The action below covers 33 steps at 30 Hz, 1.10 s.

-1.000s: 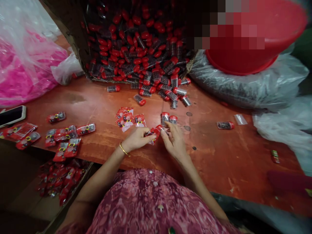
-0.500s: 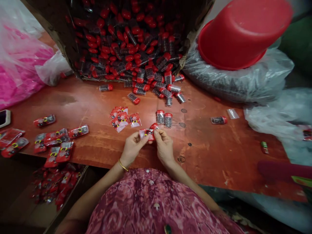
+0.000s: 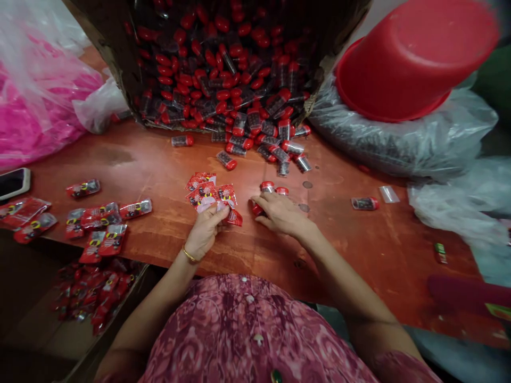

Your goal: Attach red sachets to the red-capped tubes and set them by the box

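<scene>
My left hand (image 3: 205, 229) pinches a small red printed plastic wrapper (image 3: 234, 217) above the tabletop. Just behind it lie several flat red printed wrappers (image 3: 203, 194), overlapping each other. To the right, my right hand (image 3: 279, 213) has its fingers curled on a clear container with a red cap (image 3: 256, 207), mostly hidden under the fingers. Right behind that hand stand two more red-capped containers, one (image 3: 267, 186) at the fingers and another (image 3: 281, 190) partly covered by the knuckles.
A carton (image 3: 120, 74) spills red-capped containers (image 3: 239, 142) onto the table (image 3: 159, 223). Wrapped containers (image 3: 101, 215) lie at left beside a phone (image 3: 15, 182), above a box of more packets (image 3: 91, 292). A red bucket (image 3: 411, 64) rests upside down on a bulging plastic bag (image 3: 403, 141).
My hands, which were together at the wrapper and a red cap, have parted. The left moved left with the wrapper; the right moved right to the standing containers. The view shifted slightly.
</scene>
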Each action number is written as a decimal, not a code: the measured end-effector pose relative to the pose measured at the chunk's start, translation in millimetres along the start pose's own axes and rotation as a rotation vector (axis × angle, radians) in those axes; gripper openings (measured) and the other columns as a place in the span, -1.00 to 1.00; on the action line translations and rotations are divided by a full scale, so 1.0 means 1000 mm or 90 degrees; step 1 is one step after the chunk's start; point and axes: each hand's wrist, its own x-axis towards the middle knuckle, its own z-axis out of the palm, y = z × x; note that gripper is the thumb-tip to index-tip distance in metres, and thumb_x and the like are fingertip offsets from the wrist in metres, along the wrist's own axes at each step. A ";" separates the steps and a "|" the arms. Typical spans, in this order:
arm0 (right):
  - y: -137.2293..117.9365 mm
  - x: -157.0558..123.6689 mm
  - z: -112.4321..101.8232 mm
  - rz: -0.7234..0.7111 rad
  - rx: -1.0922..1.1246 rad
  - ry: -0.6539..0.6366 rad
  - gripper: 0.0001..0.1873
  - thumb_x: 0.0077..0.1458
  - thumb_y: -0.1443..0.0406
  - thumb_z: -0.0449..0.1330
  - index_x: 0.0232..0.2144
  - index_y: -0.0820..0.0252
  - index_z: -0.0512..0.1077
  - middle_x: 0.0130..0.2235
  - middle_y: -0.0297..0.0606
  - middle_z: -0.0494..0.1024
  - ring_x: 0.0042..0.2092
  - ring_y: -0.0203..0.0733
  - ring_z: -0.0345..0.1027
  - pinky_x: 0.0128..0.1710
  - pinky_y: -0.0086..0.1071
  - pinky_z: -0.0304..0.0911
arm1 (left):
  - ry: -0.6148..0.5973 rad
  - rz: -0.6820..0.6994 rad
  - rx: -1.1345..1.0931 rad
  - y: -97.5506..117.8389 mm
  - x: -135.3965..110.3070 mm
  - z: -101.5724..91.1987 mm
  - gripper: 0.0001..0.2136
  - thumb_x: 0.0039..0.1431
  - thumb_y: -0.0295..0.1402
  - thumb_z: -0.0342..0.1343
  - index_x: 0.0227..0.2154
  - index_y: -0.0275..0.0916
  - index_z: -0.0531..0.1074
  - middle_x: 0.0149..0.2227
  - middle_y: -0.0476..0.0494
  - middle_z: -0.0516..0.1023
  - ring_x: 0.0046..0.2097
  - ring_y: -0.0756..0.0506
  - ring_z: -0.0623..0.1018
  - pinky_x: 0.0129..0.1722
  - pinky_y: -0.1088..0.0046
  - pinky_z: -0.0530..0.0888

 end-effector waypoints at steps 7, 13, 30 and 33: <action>0.008 -0.021 0.021 0.197 0.274 0.186 -0.77 -0.08 0.25 0.22 -0.32 0.17 0.32 -0.34 -0.25 0.43 -0.34 -0.18 0.29 -0.33 -0.31 0.20 | 0.011 -0.032 0.014 -0.008 0.003 0.000 -0.70 -0.25 -0.21 0.34 -0.54 -0.31 0.43 -0.56 -0.04 0.54 -0.57 0.07 0.49 -0.55 0.63 0.43; 0.000 -0.041 0.042 0.366 0.560 0.382 -0.70 -0.09 0.09 0.18 -0.38 0.14 0.24 -0.47 -0.40 0.35 -0.48 -0.28 0.19 -0.44 -0.38 0.18 | 0.055 -0.046 0.005 -0.011 0.006 0.009 -0.74 -0.21 -0.30 0.33 -0.48 -0.29 0.38 -0.56 0.04 0.50 -0.63 0.09 0.47 -0.62 0.66 0.38; -0.046 -0.055 0.019 0.419 0.963 0.528 -0.63 -0.15 0.11 0.30 -0.43 0.13 0.20 -0.42 -0.44 0.46 -0.46 -0.31 0.45 -0.44 -0.38 0.42 | 0.054 -0.111 -0.043 -0.011 0.003 0.016 -0.78 -0.07 -0.28 0.26 -0.46 -0.29 0.37 -0.58 0.00 0.51 -0.58 0.04 0.50 -0.58 0.59 0.44; -0.058 -0.049 0.021 0.382 0.943 0.599 -0.65 -0.11 0.12 0.29 -0.43 0.13 0.21 -0.45 -0.47 0.46 -0.44 -0.32 0.46 -0.43 -0.39 0.44 | 0.045 -0.120 -0.046 -0.010 0.001 0.020 -0.81 -0.03 -0.30 0.23 -0.46 -0.30 0.37 -0.58 0.00 0.51 -0.58 0.05 0.50 -0.55 0.59 0.45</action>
